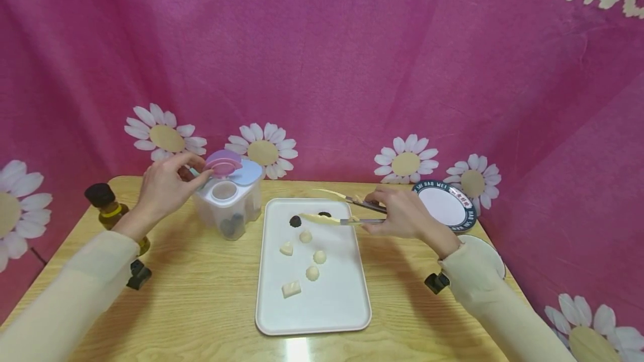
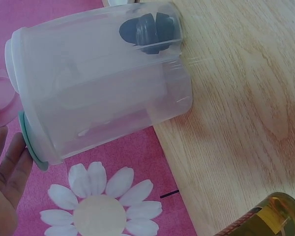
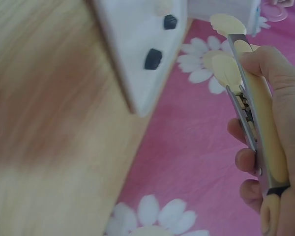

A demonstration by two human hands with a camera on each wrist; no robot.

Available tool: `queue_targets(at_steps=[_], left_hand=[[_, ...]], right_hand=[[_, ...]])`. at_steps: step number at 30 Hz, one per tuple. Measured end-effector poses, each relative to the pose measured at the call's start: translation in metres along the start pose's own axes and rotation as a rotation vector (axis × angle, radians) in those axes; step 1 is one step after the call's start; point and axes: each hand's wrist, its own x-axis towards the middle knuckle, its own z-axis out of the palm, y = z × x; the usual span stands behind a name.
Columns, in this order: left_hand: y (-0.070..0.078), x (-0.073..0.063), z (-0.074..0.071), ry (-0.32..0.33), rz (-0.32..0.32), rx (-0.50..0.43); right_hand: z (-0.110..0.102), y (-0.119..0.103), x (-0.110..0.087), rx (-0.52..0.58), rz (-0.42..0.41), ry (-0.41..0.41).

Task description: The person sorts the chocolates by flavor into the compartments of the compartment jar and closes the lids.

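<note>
My left hand [image 1: 168, 183] pinches the raised pink lid [image 1: 223, 168] of a clear container with several compartments [image 1: 231, 222]. One round opening beneath the lid is uncovered, and dark pieces [image 2: 148, 32] lie inside the container. My right hand [image 1: 402, 212] grips tongs [image 3: 263, 113] with cream-coloured tips, which stand apart over the far end of a white tray [image 1: 342, 309]. On the tray are a dark moulded piece [image 1: 295, 220], another dark piece [image 1: 325, 214] near the tongs, and several white moulded pieces [image 1: 319, 257]. Nothing shows between the tong tips.
A bottle of yellow oil [image 1: 113, 211] with a black cap stands at the left, beside my left forearm. At the right are a dark-rimmed plate [image 1: 470, 217] and a white dish [image 1: 490, 253], partly hidden by my sleeve. A pink flowered cloth [image 1: 322, 71] hangs behind the wooden table [image 1: 201, 306].
</note>
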Motion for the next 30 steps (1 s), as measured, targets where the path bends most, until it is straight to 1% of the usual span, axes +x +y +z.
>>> queue_targets(at_steps=[6, 12, 19, 30], left_hand=[[-0.002, 0.0, 0.001, -0.005, -0.003, 0.005], [-0.003, -0.002, 0.0, -0.008, -0.007, 0.001], [-0.002, -0.002, 0.0, 0.007, -0.001, -0.002], [-0.002, 0.0, 0.001, 0.008, 0.01, -0.005]], right_hand=[[0.01, 0.01, -0.013, 0.014, 0.075, -0.051], [0.021, 0.019, -0.019, 0.012, 0.094, -0.079], [0.033, 0.024, -0.023, 0.018, 0.111, -0.112], [0.042, 0.034, -0.024, 0.044, 0.15, -0.147]])
